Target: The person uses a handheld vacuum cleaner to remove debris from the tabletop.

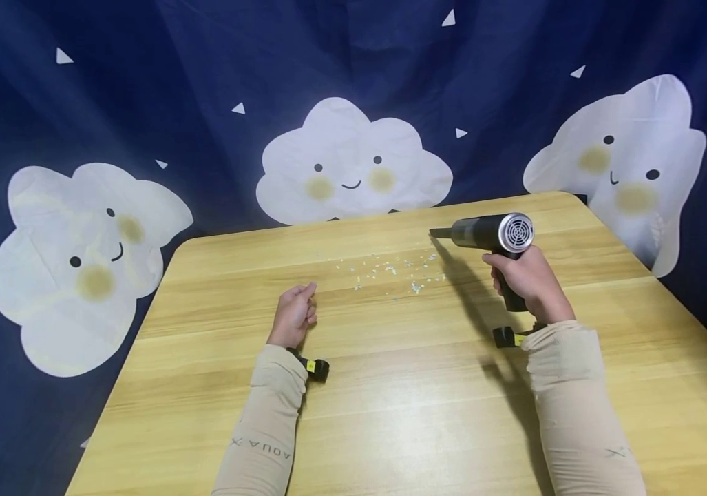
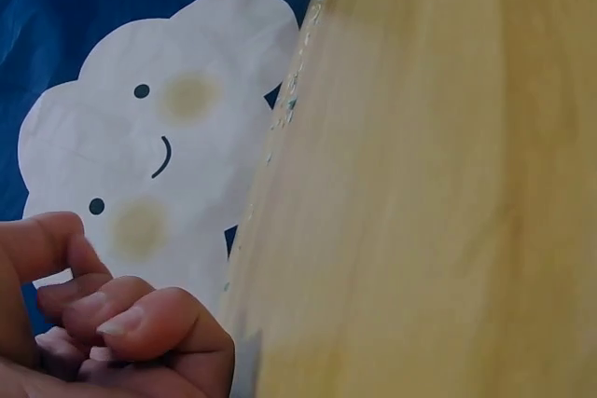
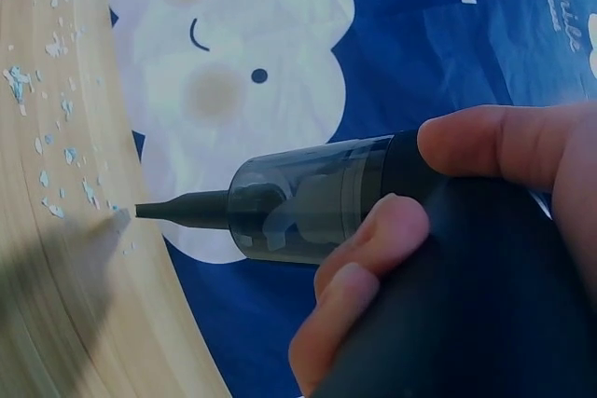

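A black handheld vacuum cleaner (image 1: 483,233) with a round silver vent, a clear dust cup (image 3: 297,200) and a narrow nozzle (image 3: 187,209) is gripped round its handle by my right hand (image 1: 533,281). Its nozzle points left, beside small white and blue paper scraps (image 1: 390,269) scattered across the wooden table (image 1: 390,413). Left of the scraps is my left hand (image 1: 294,313), fingers loosely curled and holding nothing. The left wrist view shows those curled fingers (image 2: 154,323) close up. My right palm is hidden behind the handle.
Behind the table's far edge hangs a dark blue curtain (image 1: 217,55) with smiling white clouds (image 1: 353,141) and small white triangles. Each wrist carries a small black camera, one on the left (image 1: 318,370) and one on the right (image 1: 504,337).
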`<state>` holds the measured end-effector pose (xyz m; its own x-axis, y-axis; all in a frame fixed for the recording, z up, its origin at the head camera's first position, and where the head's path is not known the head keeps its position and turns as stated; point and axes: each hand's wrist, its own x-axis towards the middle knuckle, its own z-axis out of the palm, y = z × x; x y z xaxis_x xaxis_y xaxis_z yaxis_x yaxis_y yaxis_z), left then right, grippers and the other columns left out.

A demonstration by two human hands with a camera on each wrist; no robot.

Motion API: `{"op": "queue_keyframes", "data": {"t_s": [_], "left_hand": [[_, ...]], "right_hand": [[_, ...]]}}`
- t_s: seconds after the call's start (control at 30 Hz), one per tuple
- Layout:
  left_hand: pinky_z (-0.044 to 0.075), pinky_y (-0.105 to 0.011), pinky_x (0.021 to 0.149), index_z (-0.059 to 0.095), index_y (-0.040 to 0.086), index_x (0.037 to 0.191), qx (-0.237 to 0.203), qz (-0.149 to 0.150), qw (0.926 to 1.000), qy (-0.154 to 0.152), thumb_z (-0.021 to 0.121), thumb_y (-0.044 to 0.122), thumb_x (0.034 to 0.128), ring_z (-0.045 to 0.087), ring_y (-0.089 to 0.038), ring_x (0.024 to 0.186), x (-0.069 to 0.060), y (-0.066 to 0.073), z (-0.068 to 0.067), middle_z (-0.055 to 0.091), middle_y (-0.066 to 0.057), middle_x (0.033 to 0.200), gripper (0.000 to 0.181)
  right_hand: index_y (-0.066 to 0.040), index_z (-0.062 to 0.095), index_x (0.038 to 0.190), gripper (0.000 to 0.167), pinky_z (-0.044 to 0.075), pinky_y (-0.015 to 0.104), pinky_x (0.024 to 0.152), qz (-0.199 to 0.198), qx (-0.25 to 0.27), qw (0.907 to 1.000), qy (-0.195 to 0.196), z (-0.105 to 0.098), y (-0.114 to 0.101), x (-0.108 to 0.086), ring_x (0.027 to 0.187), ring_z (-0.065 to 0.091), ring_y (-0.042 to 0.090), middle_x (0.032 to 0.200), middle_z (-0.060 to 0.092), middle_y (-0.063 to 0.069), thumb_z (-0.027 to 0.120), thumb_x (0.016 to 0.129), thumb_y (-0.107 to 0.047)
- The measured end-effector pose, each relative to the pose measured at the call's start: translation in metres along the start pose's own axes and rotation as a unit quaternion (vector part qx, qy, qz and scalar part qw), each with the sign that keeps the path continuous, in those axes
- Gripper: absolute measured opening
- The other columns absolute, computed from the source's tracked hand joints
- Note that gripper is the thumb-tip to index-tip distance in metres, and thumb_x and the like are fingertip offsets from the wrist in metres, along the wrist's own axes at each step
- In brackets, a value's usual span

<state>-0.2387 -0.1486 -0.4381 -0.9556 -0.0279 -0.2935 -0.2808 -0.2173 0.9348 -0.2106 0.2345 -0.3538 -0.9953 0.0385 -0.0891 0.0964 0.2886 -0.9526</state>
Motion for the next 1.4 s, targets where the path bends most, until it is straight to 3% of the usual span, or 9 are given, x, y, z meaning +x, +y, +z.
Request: {"op": "queue_keyframes", "data": {"t_s": [0.2,0.27,0.37,0.43,0.53,0.8,1.1,1.27,1.4], "left_hand": [[0.031,-0.018,0.046,0.041,0.007,0.072,0.027,0.013,0.9995,0.012,0.054,0.023,0.1009,0.033,-0.008,0.05,-0.0028,0.0045,-0.0013,0.039,0.0,0.066,0.035],[0.036,-0.019,0.048,0.049,0.0,0.08,0.035,0.018,0.999,0.022,0.054,0.023,0.1007,0.038,-0.008,0.053,-0.002,0.0053,-0.0015,0.045,-0.002,0.07,0.031],[0.047,-0.019,0.054,0.056,-0.009,0.105,0.048,0.022,0.9981,0.033,0.054,0.016,0.1005,0.05,-0.01,0.061,-0.0013,0.006,-0.0021,0.057,-0.012,0.087,0.026],[0.051,-0.019,0.059,0.056,-0.01,0.118,0.06,0.022,0.9972,0.038,0.054,0.01,0.0999,0.056,-0.011,0.068,-0.0015,0.0067,-0.0023,0.061,-0.02,0.103,0.027],[0.051,-0.018,0.058,0.056,-0.008,0.122,0.077,0.02,0.9959,0.043,0.056,0.005,0.0978,0.059,-0.012,0.07,-0.0021,0.0078,-0.0026,0.06,-0.024,0.113,0.028],[0.043,-0.018,0.049,0.059,-0.01,0.111,0.103,0.029,0.9931,0.048,0.058,0.018,0.0986,0.051,-0.01,0.06,-0.0031,0.0105,-0.0015,0.058,-0.012,0.082,0.031],[0.048,-0.019,0.054,0.06,-0.009,0.115,0.126,0.041,0.9899,0.05,0.061,0.011,0.0964,0.059,-0.014,0.067,-0.0044,0.01,-0.0008,0.062,-0.024,0.101,0.027],[0.048,-0.02,0.054,0.063,-0.01,0.106,0.156,0.045,0.985,0.059,0.06,0.02,0.0976,0.056,-0.012,0.064,-0.004,0.0098,-0.0012,0.061,-0.015,0.082,0.031],[0.049,-0.021,0.055,0.063,-0.008,0.106,0.17,0.044,0.9828,0.056,0.06,0.02,0.0977,0.058,-0.014,0.067,-0.0043,0.0095,-0.0018,0.064,-0.016,0.087,0.03]], "right_hand": [[-0.001,0.046,0.1,0.028,0.047,0.031,0.05,0.006,0.003,1.0,-0.003,-0.0006,-0.0006,-0.0004,0.051,0.051,0.016,0.063,0.052,0.002,0.061,0.095,-0.025],[-0.001,0.046,0.1,0.028,0.046,0.031,0.05,0.008,0.003,1.0,-0.003,-0.0009,-0.0009,-0.0007,0.051,0.051,0.016,0.064,0.052,0.002,0.061,0.095,-0.025],[-0.002,0.046,0.1,0.028,0.047,0.03,0.05,0.011,0.002,0.9999,-0.001,-0.0009,-0.0007,-0.0005,0.051,0.052,0.015,0.064,0.053,0.002,0.061,0.095,-0.026],[-0.002,0.046,0.1,0.028,0.047,0.031,0.05,0.014,0.002,0.9999,-0.001,-0.0009,-0.0002,-0.0001,0.051,0.052,0.015,0.064,0.053,0.002,0.061,0.095,-0.026],[-0.001,0.047,0.099,0.029,0.046,0.031,0.05,0.017,-0.001,0.9999,-0.001,-0.0013,0.0005,0.0003,0.051,0.052,0.016,0.063,0.053,0.002,0.061,0.095,-0.026],[0.0,0.047,0.1,0.029,0.046,0.031,0.05,0.013,-0.003,0.9999,-0.001,-0.0027,0.0002,-0.0008,0.05,0.052,0.016,0.062,0.053,0.001,0.06,0.095,-0.025],[-0.002,0.047,0.101,0.029,0.047,0.03,0.05,0.01,-0.003,0.9999,0.003,-0.0028,-0.001,-0.0014,0.051,0.052,0.015,0.064,0.053,0.001,0.061,0.095,-0.026],[-0.002,0.047,0.101,0.03,0.047,0.031,0.05,0.009,-0.004,0.9999,0.005,-0.0042,-0.0021,-0.0023,0.051,0.052,0.016,0.064,0.053,0.001,0.062,0.094,-0.027],[-0.002,0.047,0.102,0.029,0.047,0.03,0.05,0.007,-0.006,0.9999,0.006,-0.0055,-0.0025,-0.0026,0.052,0.052,0.016,0.064,0.054,0.002,0.062,0.094,-0.026]]}}
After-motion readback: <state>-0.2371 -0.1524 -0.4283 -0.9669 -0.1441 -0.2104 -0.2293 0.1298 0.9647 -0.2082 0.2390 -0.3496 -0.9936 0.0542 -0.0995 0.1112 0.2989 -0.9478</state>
